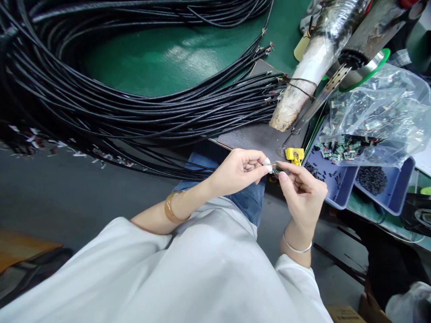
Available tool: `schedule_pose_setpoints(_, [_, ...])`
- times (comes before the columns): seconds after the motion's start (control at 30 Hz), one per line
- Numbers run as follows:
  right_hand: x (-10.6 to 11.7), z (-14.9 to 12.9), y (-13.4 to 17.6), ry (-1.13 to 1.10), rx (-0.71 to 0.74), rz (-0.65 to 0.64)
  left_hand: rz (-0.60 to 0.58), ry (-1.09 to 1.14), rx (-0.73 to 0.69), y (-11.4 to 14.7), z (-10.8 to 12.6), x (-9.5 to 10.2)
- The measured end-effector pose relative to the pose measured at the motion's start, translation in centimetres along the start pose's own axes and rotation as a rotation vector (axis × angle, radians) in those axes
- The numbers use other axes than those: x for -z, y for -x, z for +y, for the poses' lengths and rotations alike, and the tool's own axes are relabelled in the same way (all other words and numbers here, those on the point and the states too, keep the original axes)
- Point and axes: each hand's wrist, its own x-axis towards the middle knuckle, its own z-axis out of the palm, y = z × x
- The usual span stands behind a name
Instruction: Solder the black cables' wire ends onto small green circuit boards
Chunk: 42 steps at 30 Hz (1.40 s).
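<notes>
- The small green part (277, 170) is tiny and dark, with a thin yellowish wire (273, 164) beside it; finer detail is too small to tell. It sits just left of the yellow block (294, 155) and nearer to me.
- My left hand (240, 168) is nearly closed, thumb and forefinger pinching the wire with white-covered tips.
- My right hand (303, 188) is half curled just nearer to me than the yellow block, its thumb and forefinger gripping the small green part.
- Counted: one yellow block; two blue trays (343, 199) and one clear bag (387, 112) right of it; black cables (161, 107) left of it, too many to count.
</notes>
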Motion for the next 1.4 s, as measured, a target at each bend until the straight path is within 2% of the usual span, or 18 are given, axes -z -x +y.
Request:
schedule_pose_setpoints(0.1, [-0.3,0.2,0.1,-0.038,-0.026,-0.026,-0.013,0.014,-0.004,-0.1,0.0,0.2])
schedule_pose_setpoints(0.2, [-0.7,0.6,0.2,0.016,0.013,0.06,-0.039,0.032,0.003,-0.1,0.2,0.4])
schedule_pose_setpoints(0.3, [-0.9,0.9,0.2,0.168,0.153,0.131,-0.062,0.043,0.021,-0.1,0.3,0.4])
schedule_pose_setpoints(0.4, [-0.8,1.0,-0.1,0.324,0.302,0.133,-0.091,0.039,0.039,-0.1,0.2,0.5])
schedule_pose_setpoints(0.5, [-1.2,1.1,-0.1,0.433,0.388,0.13,-0.083,0.011,0.025,-0.1,-0.2,0.4])
schedule_pose_setpoints(0.57, [-1.6,1.1,0.0,0.485,0.419,0.175,-0.047,-0.017,-0.009,-0.1,-0.5,0.2])
schedule_pose_setpoints(0.67, [-2.1,1.1,0.4,0.451,0.393,0.253,0.016,-0.041,-0.054,0.0,-0.6,-0.2])
schedule_pose_setpoints(0.77, [-1.7,1.1,0.3,0.241,0.339,0.316,0.1,-0.029,-0.091,-0.1,-0.2,-0.4])
schedule_pose_setpoints(0.83, [-1.2,1.1,-0.2,0.028,0.363,0.472,0.136,-0.018,-0.106,-0.2,0.0,-0.3])
schedule_pose_setpoints(0.93, [-0.6,1.0,-1.1,-0.16,0.424,0.828,0.143,-0.007,-0.125,-0.5,0.1,-0.2])
schedule_pose_setpoints(0.97, [-0.6,0.9,-1.3,-0.162,0.409,0.897,0.144,-0.005,-0.135,-0.6,0.1,-0.2])
schedule_pose_setpoints(1.0, [-0.6,0.8,-1.3,-0.15,0.374,0.915,0.145,-0.004,-0.144,-0.7,0.0,-0.2])
schedule_pose_setpoints(1.1, [-1.3,0.3,-0.8,-0.114,0.228,0.776,0.151,-0.005,-0.166,-0.8,0.0,-0.2])
schedule_pose_setpoints(1.23, [-2.8,0.2,0.1,-0.162,0.06,0.461,0.15,-0.053,-0.188,-0.7,0.1,-0.4])
schedule_pose_setpoints(1.3, [-3.4,0.5,0.2,-0.185,0.027,0.344,0.169,-0.119,-0.197,-0.6,0.0,-0.5])
schedule_pose_setpoints(1.4, [-3.9,0.9,0.1,-0.139,0.056,0.348,0.24,-0.28,-0.243,-0.4,-0.1,-0.7])
